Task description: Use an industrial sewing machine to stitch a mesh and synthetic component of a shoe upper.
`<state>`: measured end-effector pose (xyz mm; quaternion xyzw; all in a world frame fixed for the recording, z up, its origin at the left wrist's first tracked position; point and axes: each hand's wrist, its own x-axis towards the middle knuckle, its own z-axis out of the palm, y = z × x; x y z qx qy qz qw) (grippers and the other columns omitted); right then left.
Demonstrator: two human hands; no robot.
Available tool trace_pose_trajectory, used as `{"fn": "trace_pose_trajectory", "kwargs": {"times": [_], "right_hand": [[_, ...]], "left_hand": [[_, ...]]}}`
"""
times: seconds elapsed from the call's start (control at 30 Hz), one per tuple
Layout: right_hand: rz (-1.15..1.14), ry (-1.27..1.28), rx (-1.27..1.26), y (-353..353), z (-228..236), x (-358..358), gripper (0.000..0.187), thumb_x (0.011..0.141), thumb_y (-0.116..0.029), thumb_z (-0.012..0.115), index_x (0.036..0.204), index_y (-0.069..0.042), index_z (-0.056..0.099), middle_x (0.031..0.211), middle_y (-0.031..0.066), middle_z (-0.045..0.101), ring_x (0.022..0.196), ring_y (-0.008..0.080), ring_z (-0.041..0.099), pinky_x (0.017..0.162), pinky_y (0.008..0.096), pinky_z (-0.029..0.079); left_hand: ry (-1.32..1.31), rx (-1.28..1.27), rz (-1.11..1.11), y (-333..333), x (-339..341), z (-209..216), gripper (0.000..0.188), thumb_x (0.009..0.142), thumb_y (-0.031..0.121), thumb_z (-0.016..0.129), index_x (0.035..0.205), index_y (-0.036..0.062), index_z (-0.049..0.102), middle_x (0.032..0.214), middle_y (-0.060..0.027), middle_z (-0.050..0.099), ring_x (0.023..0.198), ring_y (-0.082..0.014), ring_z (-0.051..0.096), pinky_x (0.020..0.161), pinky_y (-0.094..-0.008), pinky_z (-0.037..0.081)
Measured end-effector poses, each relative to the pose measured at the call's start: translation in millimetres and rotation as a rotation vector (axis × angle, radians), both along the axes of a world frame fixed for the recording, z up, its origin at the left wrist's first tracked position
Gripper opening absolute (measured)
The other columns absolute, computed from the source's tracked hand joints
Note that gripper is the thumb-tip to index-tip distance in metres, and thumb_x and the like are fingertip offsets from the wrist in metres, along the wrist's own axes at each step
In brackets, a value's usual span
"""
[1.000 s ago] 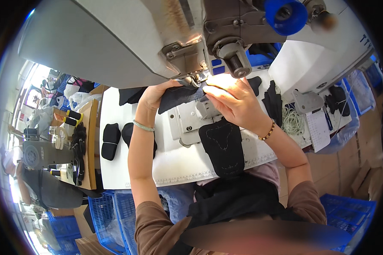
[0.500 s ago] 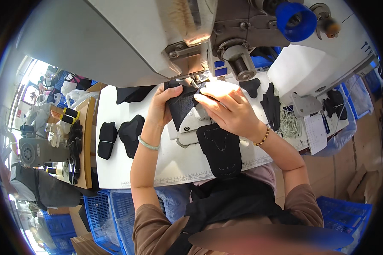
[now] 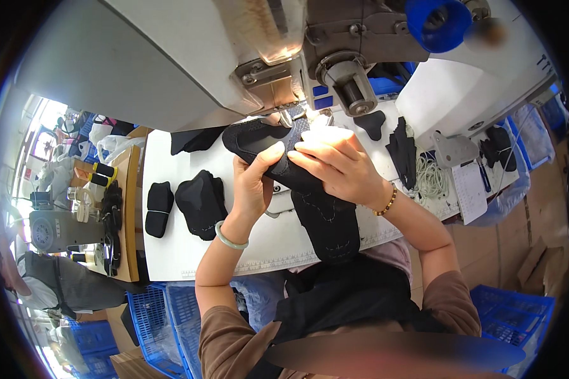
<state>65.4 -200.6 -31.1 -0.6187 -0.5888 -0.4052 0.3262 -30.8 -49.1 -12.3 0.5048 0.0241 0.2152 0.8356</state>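
In front of the sewing machine's needle area (image 3: 310, 114), both my hands grip a black mesh shoe upper (image 3: 246, 140) with a rounded opening. My left hand (image 3: 254, 183) is closed on its near left side, thumb on top. My right hand (image 3: 348, 167) pinches its right edge, with the fingertips close to the brightly lit presser foot. Below my hands, a stack of black cut pieces (image 3: 325, 227) with pale stitched lines lies across the table's near edge. The needle itself is lost in the glare.
Overhead looms the white machine head (image 3: 164, 63). On the white table (image 3: 259, 256) lie a tied black bundle (image 3: 159, 210), a black stack (image 3: 202, 203), black pieces (image 3: 401, 151) and coiled pale cord (image 3: 431, 179). Blue crates (image 3: 155, 322) stand below. A person in grey (image 3: 76, 281) is at left.
The shoe upper has been turned and tilted, so its rounded opening now shows toward the left. My left hand has moved slightly right and lower; my right hand stays near the presser foot.
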Motion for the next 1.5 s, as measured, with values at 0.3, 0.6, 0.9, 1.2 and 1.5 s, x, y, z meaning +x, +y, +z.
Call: {"fn": "trace_pose_trajectory", "kwargs": {"times": [0.3,0.6,0.9,1.2,1.5], "right_hand": [[0.03,-0.006,-0.039,-4,2,3,0.038,0.07,-0.013,0.062,0.109,-0.011,0.062,0.107,-0.0011,0.057,0.096,0.0129,0.055,0.086,0.0294,0.041],[0.097,0.1,-0.04,-15,5,9,0.037,0.068,-0.011,0.067,0.105,-0.007,0.065,0.106,0.0036,0.062,0.096,0.0204,0.057,0.086,0.0338,0.041],[0.229,0.203,0.029,-16,11,24,0.029,0.066,-0.011,0.071,0.095,-0.004,0.068,0.1,0.0061,0.064,0.089,0.0234,0.059,0.077,0.0319,0.049],[0.278,0.326,-0.018,-21,14,38,0.035,0.069,-0.006,0.068,0.103,-0.009,0.066,0.102,0.0036,0.062,0.089,0.0226,0.055,0.08,0.0316,0.048],[0.292,0.382,-0.016,-19,10,38,0.038,0.068,-0.007,0.07,0.105,-0.01,0.065,0.098,0.004,0.06,0.089,0.0215,0.054,0.08,0.0315,0.047]], "left_hand": [[0.239,-0.066,-0.021,14,2,1,0.03,0.087,0.024,0.054,0.101,-0.001,0.06,0.097,-0.0082,0.065,0.09,-0.0173,0.062,0.086,-0.0303,0.047],[0.115,-0.083,-0.018,4,-2,-6,0.023,0.086,0.011,0.055,0.106,-0.0001,0.06,0.101,-0.0085,0.064,0.094,-0.0175,0.062,0.089,-0.0316,0.047],[0.037,0.173,0.116,-19,-6,0,0.023,0.084,0.005,0.065,0.106,-0.0013,0.061,0.095,-0.0039,0.065,0.083,-0.01,0.061,0.077,-0.0239,0.049],[0.032,0.386,0.215,-32,0,3,0.019,0.085,0.007,0.067,0.1,-0.0024,0.062,0.089,-0.0024,0.064,0.079,-0.0081,0.057,0.073,-0.0227,0.047],[0.049,0.421,0.183,-20,6,10,0.03,0.084,0.008,0.067,0.11,-0.003,0.056,0.093,-0.0031,0.062,0.084,-0.0075,0.055,0.077,-0.0215,0.046]]}}
